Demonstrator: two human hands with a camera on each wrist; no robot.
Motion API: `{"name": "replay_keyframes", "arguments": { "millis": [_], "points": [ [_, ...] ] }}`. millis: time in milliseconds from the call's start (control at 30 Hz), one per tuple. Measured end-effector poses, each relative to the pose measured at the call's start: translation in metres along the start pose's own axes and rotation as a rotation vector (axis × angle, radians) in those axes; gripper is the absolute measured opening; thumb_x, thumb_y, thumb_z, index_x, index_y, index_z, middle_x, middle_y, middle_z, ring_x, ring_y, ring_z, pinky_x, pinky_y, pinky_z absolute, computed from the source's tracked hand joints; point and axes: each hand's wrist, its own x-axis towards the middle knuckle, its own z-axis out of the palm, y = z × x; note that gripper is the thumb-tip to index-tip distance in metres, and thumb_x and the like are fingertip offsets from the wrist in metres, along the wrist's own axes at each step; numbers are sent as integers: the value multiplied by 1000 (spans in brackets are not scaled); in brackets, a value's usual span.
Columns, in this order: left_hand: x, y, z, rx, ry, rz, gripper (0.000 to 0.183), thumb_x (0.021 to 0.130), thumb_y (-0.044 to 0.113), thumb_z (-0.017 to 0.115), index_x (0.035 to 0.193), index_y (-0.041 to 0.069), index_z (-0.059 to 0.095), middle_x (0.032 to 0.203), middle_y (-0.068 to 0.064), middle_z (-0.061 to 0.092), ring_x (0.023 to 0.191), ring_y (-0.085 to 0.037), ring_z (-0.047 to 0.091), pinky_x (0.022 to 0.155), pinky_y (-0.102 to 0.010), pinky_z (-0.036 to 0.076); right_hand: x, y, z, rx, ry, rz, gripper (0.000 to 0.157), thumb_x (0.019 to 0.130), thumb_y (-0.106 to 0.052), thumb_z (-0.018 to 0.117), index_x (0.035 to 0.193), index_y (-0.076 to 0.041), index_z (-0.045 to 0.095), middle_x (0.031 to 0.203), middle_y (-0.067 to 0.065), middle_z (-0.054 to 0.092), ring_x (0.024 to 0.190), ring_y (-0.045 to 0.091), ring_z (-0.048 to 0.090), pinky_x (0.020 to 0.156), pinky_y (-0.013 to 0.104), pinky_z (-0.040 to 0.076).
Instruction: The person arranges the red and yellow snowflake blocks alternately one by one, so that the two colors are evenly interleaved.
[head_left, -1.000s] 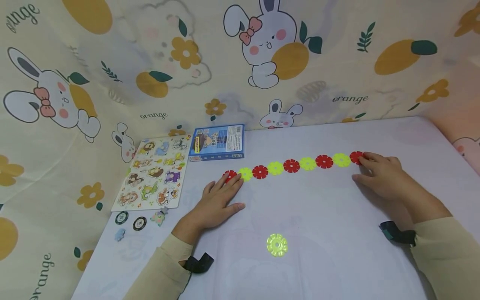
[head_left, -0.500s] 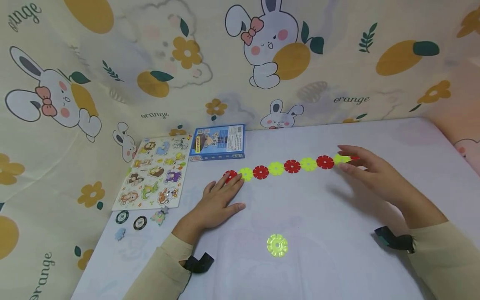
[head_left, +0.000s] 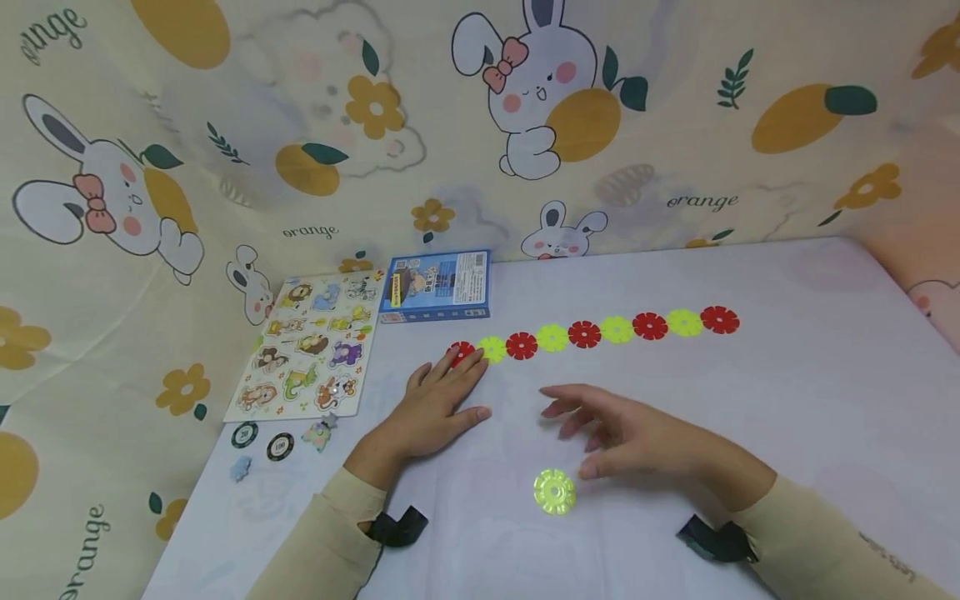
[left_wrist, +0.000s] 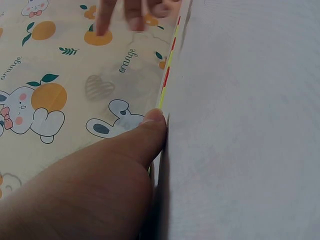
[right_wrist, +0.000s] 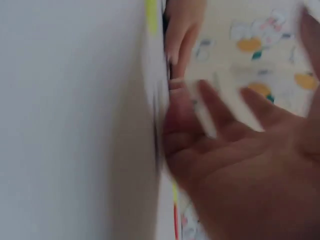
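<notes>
Flower-shaped plastic discs, red (head_left: 584, 334) and yellow-green (head_left: 617, 329) by turns, lie in a line across the table, rising slightly to the right. My left hand (head_left: 433, 408) rests flat at the left end, its fingertips covering part of the first red disc (head_left: 461, 351) and touching the yellow-green disc (head_left: 492, 348) beside it. Nearer to me lies a single yellow-green disc (head_left: 554, 492). Over the table just right of and beyond that disc is my right hand (head_left: 630, 429), fingers loosely extended and holding nothing. The right wrist view shows this hand (right_wrist: 250, 160) blurred.
A blue box (head_left: 435, 285) stands at the back by the patterned cloth wall (head_left: 465, 133). Left of it lies an animal picture board (head_left: 306, 346). Two round chips (head_left: 280, 447) and small charms (head_left: 318, 434) sit in front of the board.
My right hand has left the red disc at the line's right end and moved left and toward me, near the single yellow-green disc. My left hand has stayed in place.
</notes>
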Motion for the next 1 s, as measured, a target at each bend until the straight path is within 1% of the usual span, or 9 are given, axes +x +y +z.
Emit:
{"name": "replay_keyframes", "arguments": {
  "millis": [133, 233, 300, 367, 467, 600, 767, 867, 1000],
  "points": [
    [0, 1, -1, 4, 1, 3, 74, 92, 65, 39, 154, 29, 18, 158, 13, 9, 144, -21, -2, 109, -57, 4, 3, 5, 20, -122, -97, 101, 74, 76, -30, 81, 141, -31, 46, 133, -8, 50, 120, 16, 46, 93, 34, 46],
    [0, 1, -1, 2, 6, 2, 74, 92, 64, 40, 154, 28, 19, 158, 13, 10, 144, -21, -2, 109, -57, 4, 5, 5, 29, -257, -112, 122, 56, 76, -31, 81, 128, -33, 59, 121, -14, 52, 116, 10, 45, 90, 26, 46],
    [0, 2, -1, 2, 8, 0, 74, 92, 64, 40, 154, 28, 20, 158, 13, 11, 144, -21, -1, 109, -57, 4, 4, 4, 33, -337, -107, 121, 45, 77, -30, 81, 118, -35, 62, 113, -16, 53, 111, 8, 45, 87, 25, 46],
    [0, 2, -1, 1, 5, -3, 75, 92, 64, 41, 154, 28, 20, 158, 12, 12, 144, -21, -2, 109, -57, 4, 4, 1, 36, -348, -84, 133, 34, 79, -28, 80, 107, -35, 62, 102, -15, 55, 101, 10, 50, 81, 27, 48],
    [0, 2, -1, -3, -2, -2, 75, 92, 64, 41, 154, 28, 20, 158, 12, 12, 144, -21, -2, 109, -58, 4, 2, -1, 31, -290, -41, 161, 25, 81, -29, 78, 99, -33, 61, 91, -11, 60, 89, 14, 55, 74, 30, 50],
    [0, 2, -1, -12, -8, 3, 75, 92, 65, 40, 154, 28, 20, 158, 13, 11, 144, -21, -2, 108, -58, 3, -3, -2, 4, -204, 108, 162, 20, 83, -29, 76, 98, -31, 64, 89, -6, 63, 84, 19, 58, 68, 31, 53],
    [-1, 1, -1, -17, -22, 2, 75, 91, 66, 39, 154, 30, 17, 158, 14, 9, 144, -21, -4, 108, -58, 2, -22, 2, -51, -196, 404, 141, 23, 86, -28, 73, 106, -21, 63, 99, 4, 61, 81, 26, 62, 65, 36, 55],
    [-1, 1, -1, -17, -24, -2, 75, 91, 66, 39, 154, 30, 17, 158, 14, 8, 144, -21, -4, 109, -57, 1, -43, 13, -90, -206, 583, 234, 32, 90, -36, 67, 115, -17, 61, 104, 10, 58, 79, 31, 61, 64, 36, 55],
    [0, 1, -1, -4, -25, -3, 75, 91, 66, 38, 154, 30, 16, 158, 14, 8, 144, -21, -4, 109, -57, 2, -78, 43, -134, -214, 774, 447, 55, 90, -55, 56, 128, -17, 54, 115, 12, 50, 86, 33, 54, 62, 31, 52]
  ]
}}
